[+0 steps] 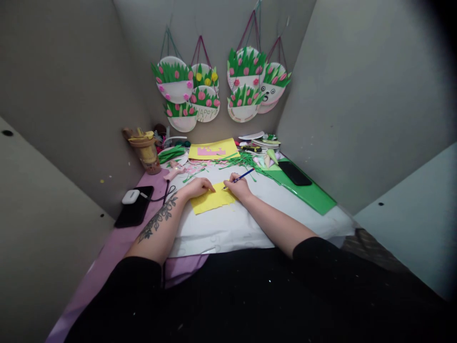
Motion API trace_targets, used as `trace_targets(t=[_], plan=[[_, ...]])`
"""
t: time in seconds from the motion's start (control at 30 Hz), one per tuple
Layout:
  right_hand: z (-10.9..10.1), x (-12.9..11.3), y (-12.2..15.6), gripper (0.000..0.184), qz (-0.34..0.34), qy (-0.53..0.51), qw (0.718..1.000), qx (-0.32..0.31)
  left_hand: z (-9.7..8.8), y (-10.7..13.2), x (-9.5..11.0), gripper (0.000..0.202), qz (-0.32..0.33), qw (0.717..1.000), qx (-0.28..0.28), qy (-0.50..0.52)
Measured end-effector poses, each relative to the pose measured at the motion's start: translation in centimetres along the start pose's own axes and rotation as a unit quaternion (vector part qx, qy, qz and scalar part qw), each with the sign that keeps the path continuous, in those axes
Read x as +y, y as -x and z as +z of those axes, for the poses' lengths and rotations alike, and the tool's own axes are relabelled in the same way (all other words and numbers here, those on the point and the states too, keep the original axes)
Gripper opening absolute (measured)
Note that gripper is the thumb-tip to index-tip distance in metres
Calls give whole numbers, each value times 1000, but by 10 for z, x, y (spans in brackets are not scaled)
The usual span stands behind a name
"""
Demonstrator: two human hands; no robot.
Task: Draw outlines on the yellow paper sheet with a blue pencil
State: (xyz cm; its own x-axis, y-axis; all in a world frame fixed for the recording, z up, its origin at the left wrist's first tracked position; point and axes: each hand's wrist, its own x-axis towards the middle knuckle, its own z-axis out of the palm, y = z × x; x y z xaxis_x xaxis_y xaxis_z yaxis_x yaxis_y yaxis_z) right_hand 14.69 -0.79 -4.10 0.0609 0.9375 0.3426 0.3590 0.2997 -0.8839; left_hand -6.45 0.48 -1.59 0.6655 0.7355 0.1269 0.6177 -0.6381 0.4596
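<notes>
A pencil (244, 175) with a dark blue body and a red end is gripped in my right hand (240, 189), its tip at the upper right part of a yellow sheet of paper (210, 204). That sheet lies on a white covering (217, 232), and its lower right edge looks ragged. My left hand (198, 187) rests on the upper left of the sheet, fingers stretched out and holding nothing. Beyond both hands is a larger yellow sheet (214, 144) with a pink cut-out shape (210, 151) on it.
Green paper strips (244, 160) and pink scraps lie behind my hands. At right, a black phone (294, 173) rests on a green sheet (317, 201). At left are a cup of tools (147, 155), a dark device (134, 209) and a white case (130, 196). Paper-plate flower baskets (174, 90) hang behind.
</notes>
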Motion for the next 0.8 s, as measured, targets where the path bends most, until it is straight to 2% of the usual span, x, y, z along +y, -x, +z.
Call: trace_targets(t=[0.23,0.5,0.8], plan=[[1,-2,1,25,4,4,1000,-9,0,0,0,39,2,1000,-2,5],[0,4,-1,21,11,-14,1000,10,0,0,-1,38,5,1000,-1,9],[0,6,-2,19,13,-10,1000,-4,0,0,0,37,0,1000,1,14]])
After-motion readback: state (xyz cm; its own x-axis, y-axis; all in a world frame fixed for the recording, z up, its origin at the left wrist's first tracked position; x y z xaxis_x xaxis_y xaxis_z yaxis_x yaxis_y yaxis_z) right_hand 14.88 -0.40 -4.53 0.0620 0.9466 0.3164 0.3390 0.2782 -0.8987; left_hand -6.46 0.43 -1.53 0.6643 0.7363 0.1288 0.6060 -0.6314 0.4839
